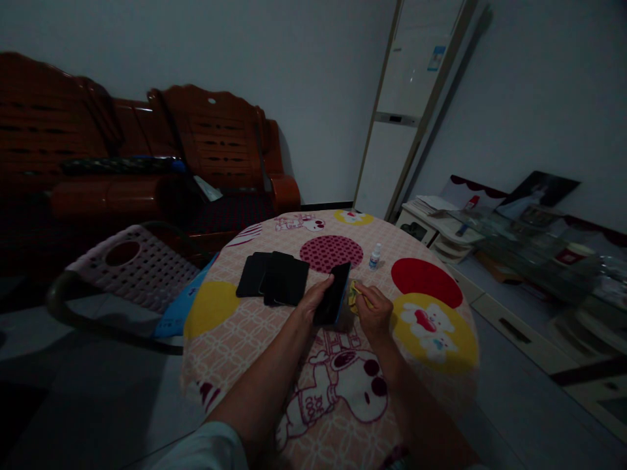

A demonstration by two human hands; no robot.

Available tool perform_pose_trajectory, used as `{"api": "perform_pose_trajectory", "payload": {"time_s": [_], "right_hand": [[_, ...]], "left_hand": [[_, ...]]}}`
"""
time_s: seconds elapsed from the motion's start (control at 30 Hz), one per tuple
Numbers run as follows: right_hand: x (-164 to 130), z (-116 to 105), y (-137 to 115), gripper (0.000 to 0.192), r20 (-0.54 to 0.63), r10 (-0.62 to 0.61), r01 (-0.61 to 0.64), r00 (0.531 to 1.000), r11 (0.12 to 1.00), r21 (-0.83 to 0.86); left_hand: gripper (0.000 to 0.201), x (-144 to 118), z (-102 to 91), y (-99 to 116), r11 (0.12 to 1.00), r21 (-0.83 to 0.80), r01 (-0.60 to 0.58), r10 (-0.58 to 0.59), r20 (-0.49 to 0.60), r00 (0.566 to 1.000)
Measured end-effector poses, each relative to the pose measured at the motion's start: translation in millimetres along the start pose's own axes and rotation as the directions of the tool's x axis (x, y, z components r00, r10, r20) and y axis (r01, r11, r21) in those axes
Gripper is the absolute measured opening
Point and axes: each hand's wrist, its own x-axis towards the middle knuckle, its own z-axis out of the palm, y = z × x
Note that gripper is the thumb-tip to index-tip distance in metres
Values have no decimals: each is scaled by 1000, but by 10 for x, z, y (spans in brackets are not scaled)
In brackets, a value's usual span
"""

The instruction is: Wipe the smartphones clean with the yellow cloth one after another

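Note:
In the head view, my left hand [315, 300] grips a dark flat device like a phone or small tablet [334, 297], which is tilted up above the table. Its thumb lies over the black face. My right hand [376, 309], fingers closed, pinches a small yellow cloth [353, 297] close to the device's right edge; I cannot tell if they touch. A small white bottle [375, 256] stands upright beyond my right hand. Left of my hands lie a black flat device [286, 279] and a second black flat device [249, 275], the two overlapping.
A patterned cloth covers the round table [264, 333]. At the left is a woven chair [142, 267] with a blue bag [182, 307] by it. Wooden seats [210, 137] line the wall. A tall white cabinet-like unit [401, 98] and a low glass-topped cabinet [519, 241] stand farther right.

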Motion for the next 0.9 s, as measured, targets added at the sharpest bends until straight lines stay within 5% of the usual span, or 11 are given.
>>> {"api": "perform_pose_trajectory", "payload": {"time_s": [0.37, 0.53, 0.9], "right_hand": [[-5, 2, -85, 26, -46, -52, 52, 998, 999, -1], [-31, 19, -107, 28, 21, -96, 96, 995, 995, -6], [22, 20, -117, 29, -34, -25, 24, 999, 999, -25]], "left_hand": [[25, -12, 1, -11, 995, 85, -57, 54, 36, 998], [24, 7, -14, -15, 990, 104, -95, 89, 61, 994], [27, -45, 2, -3, 981, 172, -91, 70, 125, 990]]}}
